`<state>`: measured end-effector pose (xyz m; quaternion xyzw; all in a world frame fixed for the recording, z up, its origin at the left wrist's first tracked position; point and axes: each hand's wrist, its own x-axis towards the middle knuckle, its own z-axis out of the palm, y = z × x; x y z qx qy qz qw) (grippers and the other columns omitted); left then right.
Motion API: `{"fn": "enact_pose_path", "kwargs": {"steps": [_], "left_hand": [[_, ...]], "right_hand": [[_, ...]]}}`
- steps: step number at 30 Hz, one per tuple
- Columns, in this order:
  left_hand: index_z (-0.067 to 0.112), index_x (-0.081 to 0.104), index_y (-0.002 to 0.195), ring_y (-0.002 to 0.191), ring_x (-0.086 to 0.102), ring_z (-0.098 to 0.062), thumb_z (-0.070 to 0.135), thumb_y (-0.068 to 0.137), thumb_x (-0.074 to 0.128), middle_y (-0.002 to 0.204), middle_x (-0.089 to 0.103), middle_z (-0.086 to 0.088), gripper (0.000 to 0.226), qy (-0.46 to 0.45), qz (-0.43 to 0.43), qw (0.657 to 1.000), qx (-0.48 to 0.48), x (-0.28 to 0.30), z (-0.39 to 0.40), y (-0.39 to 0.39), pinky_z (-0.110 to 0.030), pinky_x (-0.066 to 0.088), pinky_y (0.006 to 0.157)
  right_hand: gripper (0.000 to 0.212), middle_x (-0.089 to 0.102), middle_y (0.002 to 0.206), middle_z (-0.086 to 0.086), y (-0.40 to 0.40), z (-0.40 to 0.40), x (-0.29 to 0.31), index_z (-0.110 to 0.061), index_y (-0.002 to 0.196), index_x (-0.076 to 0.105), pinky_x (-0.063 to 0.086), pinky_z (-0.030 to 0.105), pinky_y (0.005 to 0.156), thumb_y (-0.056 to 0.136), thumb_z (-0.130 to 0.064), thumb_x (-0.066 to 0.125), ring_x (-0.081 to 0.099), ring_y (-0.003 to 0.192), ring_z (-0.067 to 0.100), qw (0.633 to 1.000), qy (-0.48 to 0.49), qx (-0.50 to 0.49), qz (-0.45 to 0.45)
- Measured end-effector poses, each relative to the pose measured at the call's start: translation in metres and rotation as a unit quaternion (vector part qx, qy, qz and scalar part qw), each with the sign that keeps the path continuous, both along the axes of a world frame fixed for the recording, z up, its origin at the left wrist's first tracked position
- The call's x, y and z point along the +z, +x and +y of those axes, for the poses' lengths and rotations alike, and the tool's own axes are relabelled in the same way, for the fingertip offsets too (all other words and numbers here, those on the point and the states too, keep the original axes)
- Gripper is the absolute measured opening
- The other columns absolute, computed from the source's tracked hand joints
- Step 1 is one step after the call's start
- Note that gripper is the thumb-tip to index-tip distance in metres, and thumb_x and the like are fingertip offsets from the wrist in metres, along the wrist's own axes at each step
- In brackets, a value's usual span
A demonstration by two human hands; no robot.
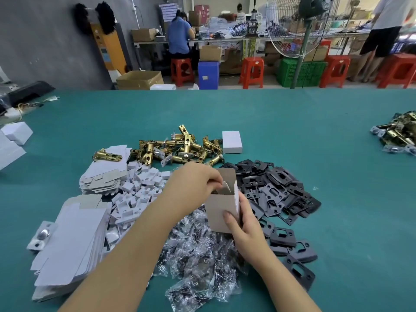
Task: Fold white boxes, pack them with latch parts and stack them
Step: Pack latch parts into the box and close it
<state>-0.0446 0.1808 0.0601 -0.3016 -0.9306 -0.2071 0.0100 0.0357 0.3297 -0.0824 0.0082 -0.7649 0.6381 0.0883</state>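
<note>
An upright white box [218,210] with its top flap open stands above the pile of clear screw bags [198,255]. My right hand [245,224] grips its lower right side, thumb on the front face. The fingers of my left hand [193,185] are curled and reach into the box's open top; what they hold is hidden. Brass latch bolts [180,148] lie in a heap behind. Black strike plates [276,190] are piled to the right. Flat unfolded box blanks [72,244] are stacked at the left, with small white inserts [139,190] beside them.
A closed white box [231,141] sits right of the brass heap. More closed boxes [15,134] lie at the far left edge. A second latch pile [398,134] is at the far right. The green table [337,154] spreads around. People work at benches in the background.
</note>
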Motion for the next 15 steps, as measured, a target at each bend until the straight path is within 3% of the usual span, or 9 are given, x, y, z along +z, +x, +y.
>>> {"fn": "enact_pose_path", "kwargs": {"steps": [4, 8, 12, 15], "left_hand": [[0.042, 0.077, 0.105, 0.091, 0.063, -0.011, 0.032, 0.100, 0.059, 0.096, 0.073, 0.016, 0.021, -0.111, 0.002, 0.994, -0.002, 0.003, 0.012, -0.002, -0.030, 0.054, 0.072], [0.045, 0.075, 0.108, 0.093, 0.066, -0.015, 0.030, 0.100, 0.056, 0.100, 0.073, 0.016, 0.025, -0.177, 0.000, 0.984, -0.011, 0.013, 0.021, -0.007, -0.032, 0.058, 0.076], [0.045, 0.076, 0.104, 0.090, 0.065, -0.016, 0.023, 0.097, 0.054, 0.096, 0.072, 0.015, 0.031, -0.202, 0.004, 0.979, -0.025, 0.015, 0.028, -0.009, -0.033, 0.059, 0.075], [0.041, 0.077, 0.101, 0.088, 0.063, -0.014, 0.029, 0.096, 0.060, 0.091, 0.072, 0.014, 0.022, -0.190, 0.020, 0.981, -0.030, 0.015, 0.030, -0.013, -0.033, 0.058, 0.074]], "right_hand": [[0.061, 0.062, 0.130, -0.018, 0.000, 0.000, 0.000, -0.038, 0.156, 0.028, 0.055, 0.048, 0.099, 0.102, -0.033, 0.056, 0.062, 0.119, 0.013, 1.000, -0.002, 0.001, 0.002], [0.058, 0.061, 0.129, -0.023, 0.001, 0.000, 0.002, -0.045, 0.152, 0.028, 0.056, 0.039, 0.100, 0.103, -0.028, 0.055, 0.061, 0.120, 0.010, 1.000, -0.008, 0.009, 0.011], [0.058, 0.061, 0.131, -0.017, 0.001, 0.000, 0.004, -0.037, 0.155, 0.029, 0.056, 0.041, 0.099, 0.105, -0.024, 0.054, 0.061, 0.120, 0.013, 1.000, -0.019, 0.007, 0.014], [0.056, 0.063, 0.128, -0.015, 0.000, -0.001, 0.007, -0.034, 0.155, 0.033, 0.058, 0.037, 0.093, 0.104, -0.025, 0.054, 0.063, 0.117, 0.015, 0.999, -0.035, 0.002, 0.025]]}}
